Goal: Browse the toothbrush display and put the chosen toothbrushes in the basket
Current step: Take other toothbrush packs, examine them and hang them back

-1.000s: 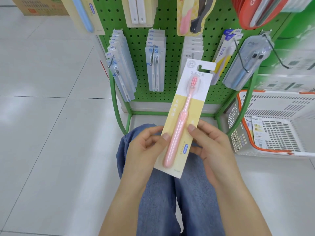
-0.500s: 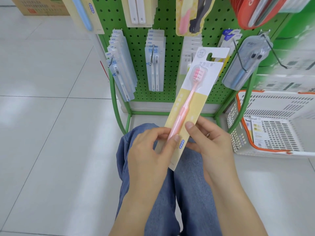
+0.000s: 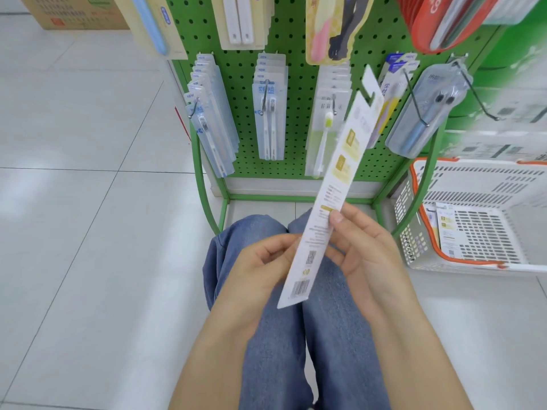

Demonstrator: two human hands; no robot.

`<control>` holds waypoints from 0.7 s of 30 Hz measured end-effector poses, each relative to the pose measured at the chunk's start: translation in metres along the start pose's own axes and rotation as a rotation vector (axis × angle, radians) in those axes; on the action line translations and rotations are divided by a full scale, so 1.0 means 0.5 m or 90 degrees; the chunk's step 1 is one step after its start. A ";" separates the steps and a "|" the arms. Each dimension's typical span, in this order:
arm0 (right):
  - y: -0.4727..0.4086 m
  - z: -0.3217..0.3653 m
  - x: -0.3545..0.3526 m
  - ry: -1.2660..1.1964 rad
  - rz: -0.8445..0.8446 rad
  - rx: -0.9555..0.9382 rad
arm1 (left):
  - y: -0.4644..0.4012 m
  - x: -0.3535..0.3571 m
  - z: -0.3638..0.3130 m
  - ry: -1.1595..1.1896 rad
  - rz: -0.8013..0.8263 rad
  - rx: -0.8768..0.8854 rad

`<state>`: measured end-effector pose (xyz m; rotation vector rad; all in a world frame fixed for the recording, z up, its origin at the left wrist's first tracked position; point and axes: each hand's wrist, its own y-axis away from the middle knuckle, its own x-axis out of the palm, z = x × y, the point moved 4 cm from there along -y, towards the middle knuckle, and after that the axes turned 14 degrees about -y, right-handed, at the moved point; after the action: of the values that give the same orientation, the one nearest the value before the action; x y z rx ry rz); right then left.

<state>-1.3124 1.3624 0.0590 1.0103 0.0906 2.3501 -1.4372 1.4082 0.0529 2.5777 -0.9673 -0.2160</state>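
Flipped since before, pack [image 3: 331, 196] now shows its printed back with barcode, pinched by right hand [image 3: 364, 247] and left hand [image 3: 260, 267] fingers over knees, before rack [image 3: 296, 84], basket [image 3: 473, 214] at right.

Bare floor [image 3: 88, 232] is lying open to the left, while the green pegboard rack [image 3: 296, 54] is blocking the far side and the white basket [image 3: 473, 179] is crowding the right.

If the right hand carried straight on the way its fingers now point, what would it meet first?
The right hand points up and left, so its fingers would probably first press further into the toothbrush pack it pinches. Beyond that lies the left hand; depth between them is unclear.
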 end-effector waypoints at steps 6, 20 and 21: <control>0.002 0.004 -0.016 0.066 -0.028 -0.048 | -0.006 -0.010 0.010 0.040 -0.056 -0.017; 0.005 0.014 -0.008 0.118 -0.053 -0.082 | 0.001 -0.010 -0.018 -0.074 -0.116 0.108; 0.006 0.018 -0.008 0.114 -0.053 -0.088 | 0.001 -0.009 -0.017 -0.083 -0.109 0.108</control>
<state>-1.3056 1.3566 0.0635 0.7154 0.0376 2.3309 -1.4388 1.4135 0.0609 2.8351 -0.8410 -0.3665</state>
